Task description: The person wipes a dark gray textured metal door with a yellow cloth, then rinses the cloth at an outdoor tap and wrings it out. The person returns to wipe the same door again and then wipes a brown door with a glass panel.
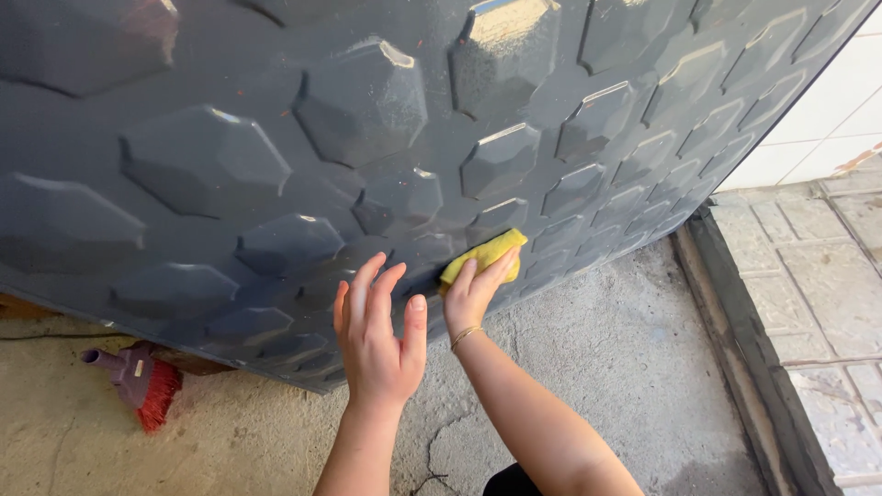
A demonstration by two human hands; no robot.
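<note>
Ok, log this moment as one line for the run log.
right hand: presses yellow sponge on dark hexagon panel | left hand: open, flat on panel | red brush: on floor

Left hand: open, 5 fingers extended and slightly spread, palm pressed flat forward, forearm rising from bottom edge. Right hand: fingers curled in a grip, wrist bent, forearm angling in from lower right.

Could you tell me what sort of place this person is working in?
Probably a house entrance or yard: a dark hexagon-embossed gate panel stands over a cracked concrete floor, with paving stones beyond the threshold and a red brush lying nearby.
</note>
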